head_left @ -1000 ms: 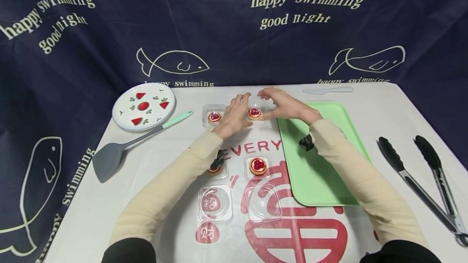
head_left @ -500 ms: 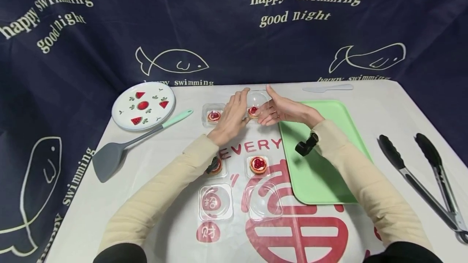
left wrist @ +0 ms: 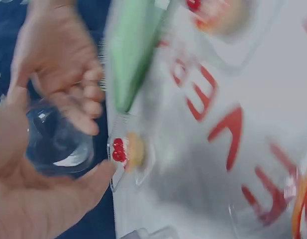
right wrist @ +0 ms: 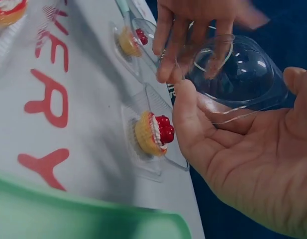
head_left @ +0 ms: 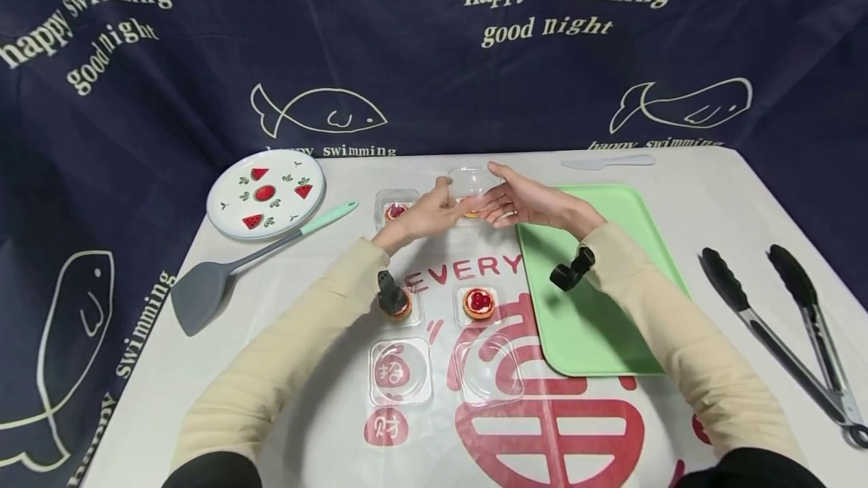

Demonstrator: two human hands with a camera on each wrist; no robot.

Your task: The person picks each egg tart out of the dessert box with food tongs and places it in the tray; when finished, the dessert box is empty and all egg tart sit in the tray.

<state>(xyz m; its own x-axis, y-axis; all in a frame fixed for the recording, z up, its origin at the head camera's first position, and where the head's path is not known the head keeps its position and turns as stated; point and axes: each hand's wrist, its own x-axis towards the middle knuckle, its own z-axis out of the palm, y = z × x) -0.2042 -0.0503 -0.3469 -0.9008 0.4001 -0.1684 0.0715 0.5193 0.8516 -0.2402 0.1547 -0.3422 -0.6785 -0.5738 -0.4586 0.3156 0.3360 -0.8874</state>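
A clear plastic domed lid (head_left: 472, 181) is held up between my two hands above a cherry tart (right wrist: 154, 133) in its clear square tray (right wrist: 142, 167). My left hand (head_left: 427, 215) has its thumb and fingers around the lid's left side. My right hand (head_left: 532, 200) holds the right side, thumb at the far edge and fingers at the near edge. In the left wrist view, the right fingers overlap the lid (left wrist: 58, 139). Beside my left hand stands another tart (head_left: 395, 211) in a clear box. Nearer me are a tart (head_left: 478, 303) and one partly behind the wrist camera.
Two clear lids (head_left: 400, 371) lie at the front. A green tray (head_left: 597, 322) is under my right forearm. Black-tipped tongs (head_left: 780, 337) lie far right, a pale knife (head_left: 608, 163) at the back. On the left are a watermelon-patterned plate (head_left: 285, 213) and a grey spatula (head_left: 203, 292).
The lid has risen off the tart's tray between both hands. My left hand has turned, its thumb swinging under the lid's near side; the right hand's palm has turned up.
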